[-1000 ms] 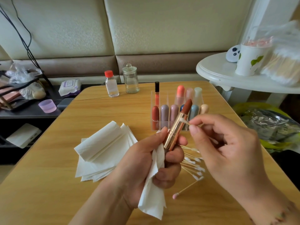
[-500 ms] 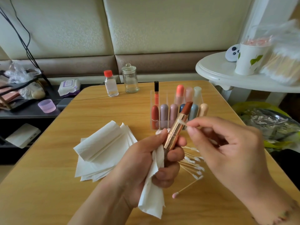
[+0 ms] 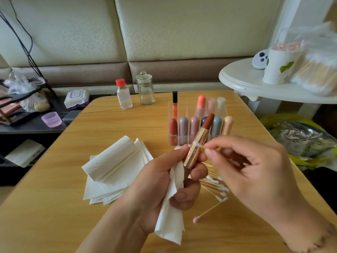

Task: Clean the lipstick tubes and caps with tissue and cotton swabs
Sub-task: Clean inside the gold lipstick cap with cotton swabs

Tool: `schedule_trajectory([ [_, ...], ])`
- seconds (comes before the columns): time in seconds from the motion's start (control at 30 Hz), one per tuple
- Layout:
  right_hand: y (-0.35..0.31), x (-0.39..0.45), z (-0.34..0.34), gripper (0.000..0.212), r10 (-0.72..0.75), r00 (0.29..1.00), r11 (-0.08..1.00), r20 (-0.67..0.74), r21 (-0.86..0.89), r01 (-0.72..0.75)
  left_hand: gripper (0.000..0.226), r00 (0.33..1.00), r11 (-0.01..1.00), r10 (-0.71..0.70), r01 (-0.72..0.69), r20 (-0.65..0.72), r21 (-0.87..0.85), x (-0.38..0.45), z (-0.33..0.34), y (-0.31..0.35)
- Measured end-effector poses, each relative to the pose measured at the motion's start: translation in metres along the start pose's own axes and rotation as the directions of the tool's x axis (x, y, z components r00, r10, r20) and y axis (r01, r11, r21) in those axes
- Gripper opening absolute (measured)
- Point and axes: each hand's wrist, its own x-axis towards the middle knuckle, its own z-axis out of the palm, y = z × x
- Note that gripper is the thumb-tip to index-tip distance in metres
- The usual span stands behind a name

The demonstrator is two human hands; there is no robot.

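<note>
Lipstick tube (image 3: 197,148) | change: cotton swab (image 3: 199,145) tip has slid down from the gold collar's upper rim to mid-barrel, so wiping is progressing | left hand (image 3: 164,181) grips tube base plus tissue (image 3: 171,212), tilted up-right over surface (image 3: 54,216) | right hand (image 3: 251,168) pinches swab, touching tube's right side

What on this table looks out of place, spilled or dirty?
Nothing is spilled. One cotton swab lies apart from the cotton swab pile, nearer the viewer, and its tip is pink while theirs are white, so it looks used. The tissue stack is fanned unevenly.
</note>
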Motion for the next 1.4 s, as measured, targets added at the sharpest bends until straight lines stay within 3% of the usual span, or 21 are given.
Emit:
schedule_trajectory([
  [0.3,0.0049,-0.0016,0.0001,0.009,0.053,0.998,0.999,-0.021,-0.007,-0.053,0.018,0.998,0.996,0.024,-0.018,-0.062,0.091,-0.0021,0.0044,0.0004],
  [0.53,0.0044,-0.001,-0.0017,0.008,0.027,1.0,1.0,-0.014,-0.015,-0.027,0.025,1.0,1.0,0.003,-0.003,-0.027,0.001,-0.0006,0.0017,0.0],
  [0.67,0.0055,-0.0023,-0.0016,0.01,0.025,1.0,1.0,0.0,-0.012,-0.025,0.032,0.995,0.998,0.013,-0.006,-0.104,0.069,-0.0008,0.0046,-0.0003],
  [0.83,0.0067,-0.0028,-0.0007,0.011,0.05,0.999,0.999,0.009,-0.012,-0.05,0.022,0.993,0.989,0.033,-0.015,-0.115,0.147,-0.0028,0.0074,0.0008],
  [0.97,0.0056,-0.0026,-0.0008,0.01,0.037,0.999,0.999,0.019,-0.004,-0.037,0.018,0.997,0.997,0.025,-0.02,-0.077,0.069,-0.0025,0.0058,0.0009],
  [1.07,0.0052,-0.0019,-0.0016,0.012,0.04,0.999,0.999,0.02,-0.013,-0.039,0.024,0.999,1.0,0.002,-0.002,-0.041,0.003,-0.0015,0.0037,0.0009],
  [1.23,0.0042,-0.0019,-0.001,0.014,0.006,0.999,1.0,0.032,-0.018,-0.006,0.04,0.991,0.996,0.041,-0.03,-0.13,0.084,-0.0012,0.0052,0.0011],
  [1.4,0.0042,-0.0026,0.0008,0.019,0.017,0.997,1.0,0.069,0.006,-0.018,0.025,0.996,0.994,0.017,-0.006,-0.093,0.11,-0.0033,0.0061,0.0009],
])
